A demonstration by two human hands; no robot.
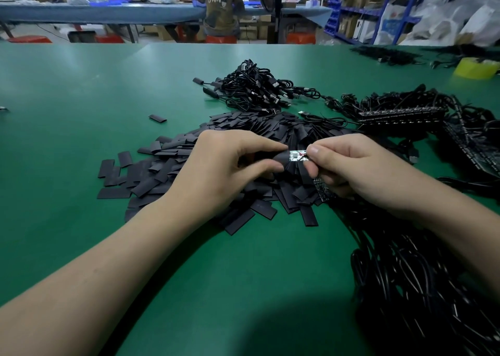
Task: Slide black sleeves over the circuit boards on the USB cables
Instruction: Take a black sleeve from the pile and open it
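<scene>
Room: workshop floor; blue shelving (378,6) at far right, a long blue table (108,12) across the back, one person (220,6) seated there with back turned.
Worktop: green worktop (81,98), matte, fills the near view.
Sleeve pile: pile of sleeves (151,177), flat black pieces heaped mid-worktop under and behind both hands; a stray sleeve (157,118) lies apart to the left.
Left hand: left hand (224,166) over the pile, thumb and fingers curled round a black sleeve (281,157), its mouth facing right.
Right hand: right hand (359,166), thumb and forefinger pinching the right end of a circuit board (297,156).
Circuit board: small, white-faced, held level between the two hands above the pile; its left edge meets the sleeve mouth, most of the face bare. How far in, cannot tell.
Second board: dark second board (322,190) shows just beneath the right hand, at the pile's edge.
Near cables: tangled black cables (405,274) massed at near right, passing under the right forearm.
Far heap: cable heap (251,90) behind the sleeve pile, USB plugs showing.
Board strips: dark board strips (400,115) right of centre, among more cables.
Tape: yellow tape roll (476,67) near the far right edge.
</scene>
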